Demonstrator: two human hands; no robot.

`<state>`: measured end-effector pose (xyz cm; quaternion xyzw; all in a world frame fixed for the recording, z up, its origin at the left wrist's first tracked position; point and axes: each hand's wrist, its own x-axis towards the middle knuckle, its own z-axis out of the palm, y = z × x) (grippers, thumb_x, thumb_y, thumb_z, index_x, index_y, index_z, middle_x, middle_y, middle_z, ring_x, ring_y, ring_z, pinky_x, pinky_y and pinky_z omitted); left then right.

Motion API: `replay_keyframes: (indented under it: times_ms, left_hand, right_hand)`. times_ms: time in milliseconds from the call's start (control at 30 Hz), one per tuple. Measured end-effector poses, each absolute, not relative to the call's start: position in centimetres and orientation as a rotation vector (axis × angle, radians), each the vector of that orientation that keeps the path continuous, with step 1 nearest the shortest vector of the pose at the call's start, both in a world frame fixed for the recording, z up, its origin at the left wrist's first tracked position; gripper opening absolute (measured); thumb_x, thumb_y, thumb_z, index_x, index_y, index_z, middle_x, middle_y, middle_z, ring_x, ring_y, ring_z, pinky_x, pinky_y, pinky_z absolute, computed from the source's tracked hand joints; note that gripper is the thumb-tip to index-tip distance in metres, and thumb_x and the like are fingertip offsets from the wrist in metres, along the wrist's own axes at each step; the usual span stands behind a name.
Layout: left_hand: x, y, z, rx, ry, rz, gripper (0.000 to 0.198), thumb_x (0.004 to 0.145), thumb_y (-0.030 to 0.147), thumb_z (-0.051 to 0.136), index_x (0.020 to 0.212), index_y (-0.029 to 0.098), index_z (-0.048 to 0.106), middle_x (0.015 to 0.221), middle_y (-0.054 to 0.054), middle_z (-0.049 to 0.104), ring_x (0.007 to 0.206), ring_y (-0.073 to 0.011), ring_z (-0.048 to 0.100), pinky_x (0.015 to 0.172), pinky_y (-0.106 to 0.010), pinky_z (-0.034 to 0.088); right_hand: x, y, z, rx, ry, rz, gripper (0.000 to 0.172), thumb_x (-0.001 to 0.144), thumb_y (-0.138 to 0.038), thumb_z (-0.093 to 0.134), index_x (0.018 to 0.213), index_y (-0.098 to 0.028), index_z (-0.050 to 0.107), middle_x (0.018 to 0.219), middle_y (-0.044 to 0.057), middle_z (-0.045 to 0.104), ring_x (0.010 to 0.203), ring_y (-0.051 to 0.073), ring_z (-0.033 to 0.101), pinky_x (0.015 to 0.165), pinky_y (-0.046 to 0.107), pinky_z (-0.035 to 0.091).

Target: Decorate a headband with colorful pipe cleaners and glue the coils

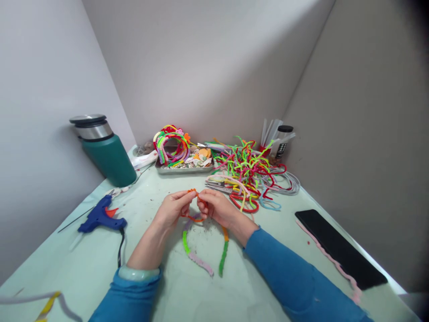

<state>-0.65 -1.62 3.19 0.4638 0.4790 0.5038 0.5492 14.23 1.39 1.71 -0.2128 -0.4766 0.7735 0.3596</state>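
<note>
Both hands meet near the middle of the table, pinching an orange pipe cleaner between them. My left hand has its thumb and fingertips closed on one part of it. My right hand is closed on another part just beside, and the fingertips nearly touch. A loose end of the pipe cleaner hangs below the fingers. Under the hands lies a headband wrapped in purple, bright green, lilac, orange and dark green sections. Its top is partly hidden by the hands.
A blue glue gun lies left, near a tilted green bottle. Behind stand a metal tray with wrapped headbands and a tangled pipe cleaner heap, with scissors in front. A black phone-like slab lies right.
</note>
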Motion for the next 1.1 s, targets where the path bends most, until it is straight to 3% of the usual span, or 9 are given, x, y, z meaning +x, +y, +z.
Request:
replay_keyframes:
  times_ms: [433,600,767,933,1100]
  left_hand:
    - [-0.6,-1.5,3.1,1.145,1.193,1.203,0.028,0.066,0.042,0.066,0.063,0.015,0.062,0.043,0.007,0.035,0.043,-0.0058,0.031,0.044,-0.020,0.030]
    - [-0.5,-1.5,3.1,1.266,1.359,1.195,0.028,0.065,0.043,0.065,0.064,0.014,0.064,0.051,0.004,0.047,0.046,-0.0068,0.038,0.045,-0.021,0.030]
    - [-0.5,-1.4,3.1,1.334,1.458,1.198,0.030,0.064,0.043,0.065,0.067,0.013,0.066,0.054,0.003,0.051,0.046,-0.0076,0.041,0.044,-0.021,0.033]
    - [-0.8,-1.3,3.1,1.109,1.214,1.284,0.028,0.065,0.042,0.066,0.065,0.014,0.060,0.044,0.008,0.036,0.040,-0.0053,0.032,0.043,-0.020,0.034]
    - [-1.0,-1.2,2.8,0.984,1.148,1.258,0.028,0.061,0.039,0.070,0.065,0.013,0.060,0.045,0.007,0.041,0.039,-0.0045,0.034,0.042,-0.020,0.035]
  right_hand:
    - [14.4,1.3,2.4,-0.605,-1.174,2.122,0.015,0.070,-0.023,0.058,0.063,-0.015,0.047,0.055,-0.005,0.044,0.044,0.004,0.034,0.039,0.017,0.023]
    - [13.7,1.7,1.4,-0.632,-1.067,2.196,0.013,0.067,-0.019,0.058,0.064,-0.015,0.046,0.054,-0.006,0.041,0.043,0.003,0.031,0.038,0.017,0.019]
    - [13.4,1.7,1.0,-0.703,-1.035,2.178,0.014,0.068,-0.022,0.061,0.067,-0.015,0.048,0.055,-0.006,0.042,0.043,0.003,0.033,0.037,0.017,0.024]
    - [14.3,1.3,2.3,-0.706,-1.221,2.022,0.025,0.068,-0.034,0.067,0.076,-0.016,0.052,0.059,-0.006,0.044,0.046,0.005,0.038,0.041,0.019,0.032]
    - [14.7,1.5,2.8,-0.856,-1.526,1.466,0.015,0.070,-0.029,0.064,0.069,-0.016,0.055,0.060,-0.004,0.048,0.051,0.007,0.039,0.046,0.021,0.034]
